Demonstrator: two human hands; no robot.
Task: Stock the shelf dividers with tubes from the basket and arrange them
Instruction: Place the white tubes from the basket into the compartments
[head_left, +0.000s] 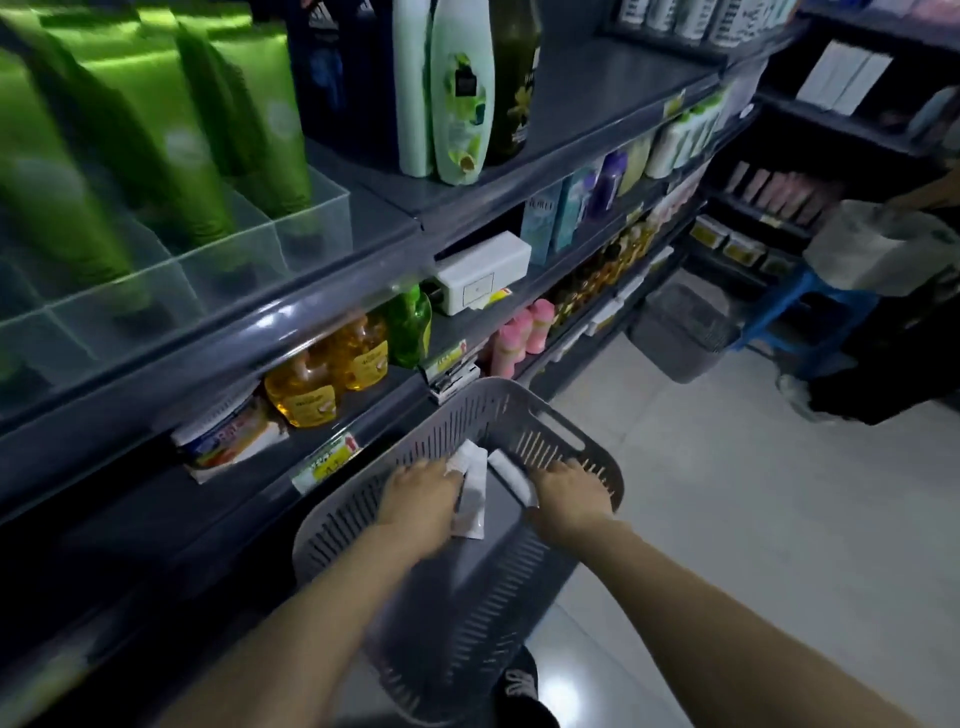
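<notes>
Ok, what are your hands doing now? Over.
Both hands in the basket. Left hand on a white tube, right hand on another. Nothing in the way.

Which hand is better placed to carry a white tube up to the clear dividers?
Left, probably: the left hand already lies on a white tube and is nearer the shelf-side clear plastic dividers than the right hand.

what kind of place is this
Most likely a shop aisle for toiletries: grey shelves with yellow price tags, rows of green tubes in clear plastic dividers, and a grey slotted stocking basket.
</notes>
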